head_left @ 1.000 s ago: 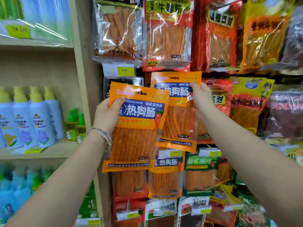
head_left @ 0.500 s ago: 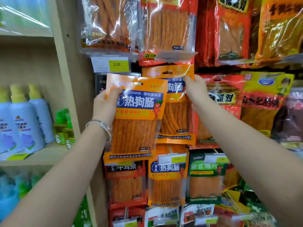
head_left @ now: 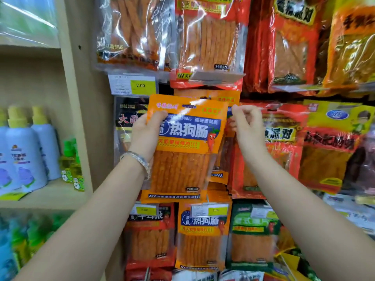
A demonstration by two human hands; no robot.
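Note:
An orange snack packet (head_left: pixel 183 155) with a blue label and clear window of spicy strips is held up against a wall of hanging snacks. My left hand (head_left: pixel 145 134), bracelet at the wrist, grips its left edge, thumb over the front. My right hand (head_left: pixel 246 126) pinches the packet's upper right corner with curled fingers. Behind it hangs a matching orange packet (head_left: pixel 222 98), mostly hidden, only its top and right strip showing.
More snack packets hang all around: red ones (head_left: pixel 207 41) above, a red one (head_left: pixel 284 142) to the right, another orange one (head_left: pixel 203 236) below. A yellow 2.00 price tag (head_left: pixel 140 85) sits up left. A wooden shelf (head_left: pixel 44 196) at left carries spray bottles (head_left: pixel 24 155).
My left hand has carried the packet rightward, over the hanging matching packet. My right hand left that hanging packet and now pinches the held packet's corner. The camera has moved closer.

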